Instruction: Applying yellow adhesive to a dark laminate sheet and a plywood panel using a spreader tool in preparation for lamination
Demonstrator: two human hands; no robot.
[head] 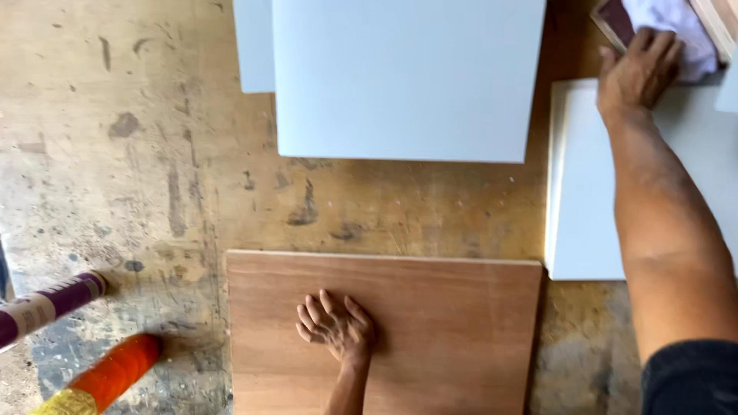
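Scuffed, stained plywood workbench surface (pixel 138 169) fills the view from above, marked with dark smears and scratches. We note our left hand (pixel 337 328) resting palm down, fingers spread, flat on a reddish-brown rectangular wooden board (pixel 453 330) that lies near the lower edge of the bench; the hand grips nothing, it only presses on the board's face. Our right hand (pixel 639 71) reaches far to the upper right, arm extended, fingers loosely curled over a crumpled white cloth (pixel 676 31) which lies on a dark maroon sheet with a pale edge (pixel 613 23); we cannot tell whether the fingers pinch the cloth or merely rest upon it. Below that arm lies a white painted rectangular panel (pixel 584 200), its left edge just beside the wooden board's upper right corner. A larger pale blue-white rectangular panel (pixel 407 77) sits at the top centre, well apart from the board, with a second pale panel edge (pixel 254 46) showing from under its left side. At the lower left we record a purple and white cylindrical tube (pixel 46 307) and an orange cylindrical tube with a yellow end (pixel 104 380), both lying aslant, apart from the board.
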